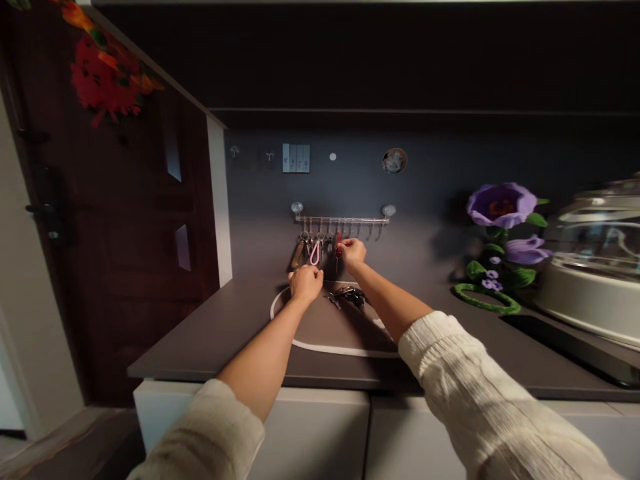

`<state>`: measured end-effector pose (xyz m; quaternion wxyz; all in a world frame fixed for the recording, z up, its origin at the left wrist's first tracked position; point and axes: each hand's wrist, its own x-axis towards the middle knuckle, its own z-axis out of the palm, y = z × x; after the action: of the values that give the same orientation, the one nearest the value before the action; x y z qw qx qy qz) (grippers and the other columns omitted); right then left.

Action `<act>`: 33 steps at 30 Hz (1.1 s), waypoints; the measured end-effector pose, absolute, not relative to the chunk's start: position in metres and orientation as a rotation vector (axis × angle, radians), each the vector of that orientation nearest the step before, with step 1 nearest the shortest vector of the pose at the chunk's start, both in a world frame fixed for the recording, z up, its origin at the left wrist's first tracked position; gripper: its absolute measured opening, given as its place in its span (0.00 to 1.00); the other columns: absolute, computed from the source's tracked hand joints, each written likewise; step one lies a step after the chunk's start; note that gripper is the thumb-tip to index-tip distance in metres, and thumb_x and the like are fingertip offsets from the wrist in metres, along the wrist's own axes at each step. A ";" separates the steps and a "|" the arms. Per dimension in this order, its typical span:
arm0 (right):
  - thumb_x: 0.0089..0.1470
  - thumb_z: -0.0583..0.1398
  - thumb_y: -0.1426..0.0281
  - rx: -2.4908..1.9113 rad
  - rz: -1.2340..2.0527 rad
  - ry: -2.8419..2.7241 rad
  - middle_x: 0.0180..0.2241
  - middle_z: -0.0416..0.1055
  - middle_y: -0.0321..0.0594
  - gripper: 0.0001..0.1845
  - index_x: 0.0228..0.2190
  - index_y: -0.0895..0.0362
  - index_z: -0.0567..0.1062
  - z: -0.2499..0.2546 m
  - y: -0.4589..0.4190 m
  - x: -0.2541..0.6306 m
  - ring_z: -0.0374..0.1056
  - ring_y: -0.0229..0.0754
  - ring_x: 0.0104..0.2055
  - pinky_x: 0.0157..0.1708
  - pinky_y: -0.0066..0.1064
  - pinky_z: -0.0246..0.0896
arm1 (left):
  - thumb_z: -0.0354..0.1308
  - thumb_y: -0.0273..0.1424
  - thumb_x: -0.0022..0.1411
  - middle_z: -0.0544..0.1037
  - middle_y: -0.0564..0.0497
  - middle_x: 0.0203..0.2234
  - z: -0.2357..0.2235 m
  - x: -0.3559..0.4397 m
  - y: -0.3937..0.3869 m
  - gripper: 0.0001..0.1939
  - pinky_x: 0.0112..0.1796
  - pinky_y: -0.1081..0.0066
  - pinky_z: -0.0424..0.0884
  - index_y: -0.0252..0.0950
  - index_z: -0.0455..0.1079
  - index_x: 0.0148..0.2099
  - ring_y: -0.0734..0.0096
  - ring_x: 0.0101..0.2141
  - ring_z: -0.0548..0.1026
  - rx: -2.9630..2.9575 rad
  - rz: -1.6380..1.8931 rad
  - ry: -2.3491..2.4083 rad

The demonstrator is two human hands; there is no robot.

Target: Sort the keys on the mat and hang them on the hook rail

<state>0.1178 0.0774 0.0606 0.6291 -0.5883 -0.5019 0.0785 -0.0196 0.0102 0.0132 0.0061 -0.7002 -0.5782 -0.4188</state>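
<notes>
A hook rail (345, 220) with a row of small hooks is fixed to the dark back panel. Several sets of keys hang at its left half, one with a pink loop strap (315, 254), another with a brown fob (298, 255). My right hand (353, 251) pinches a red key tag (339, 241) just under the hooks; a key seems to dangle below it. Lower and to the left, my left hand (307, 283) is closed below the pink strap, and its fingers hide anything inside. Beneath both hands a bunch of keys (353, 295) lies on a brown mat (320, 327).
On the right of the counter (200, 333) stand purple knitted flowers (503, 207) with a green ring base, and a white appliance (595, 287) with a clear lid. A switch panel (296, 159) and a round cable hole (395, 161) are above the rail. A dark shelf overhangs.
</notes>
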 end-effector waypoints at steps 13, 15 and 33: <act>0.44 0.55 0.69 -1.150 0.330 -1.334 0.30 0.73 0.39 0.09 0.28 0.59 0.73 0.041 0.028 0.125 0.65 0.36 0.31 0.36 0.28 0.59 | 0.53 0.30 0.54 0.76 0.50 0.36 0.016 -0.023 0.011 0.08 0.41 0.68 0.61 0.37 0.73 0.35 0.68 0.37 0.71 -2.522 -1.419 -1.666; 0.45 0.56 0.69 -1.136 0.373 -1.376 0.31 0.73 0.39 0.09 0.30 0.59 0.73 0.026 0.019 0.128 0.66 0.36 0.32 0.37 0.28 0.59 | 0.54 0.31 0.54 0.76 0.50 0.37 0.015 -0.023 0.010 0.09 0.42 0.69 0.60 0.38 0.73 0.36 0.68 0.38 0.71 -2.601 -1.331 -1.621; 0.45 0.55 0.79 -1.458 -0.042 -2.023 0.34 0.74 0.41 0.13 0.33 0.56 0.76 -0.012 -0.007 0.132 0.68 0.42 0.37 0.40 0.29 0.57 | 0.53 0.32 0.55 0.77 0.50 0.35 -0.005 -0.026 0.017 0.08 0.44 0.65 0.55 0.39 0.73 0.34 0.64 0.40 0.69 -2.656 -0.822 -1.633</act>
<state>0.1319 -0.0075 -0.0122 0.3179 -0.5542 -0.7691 -0.0159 -0.0262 0.0166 -0.0051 -0.0415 -0.8231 -0.5059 -0.2548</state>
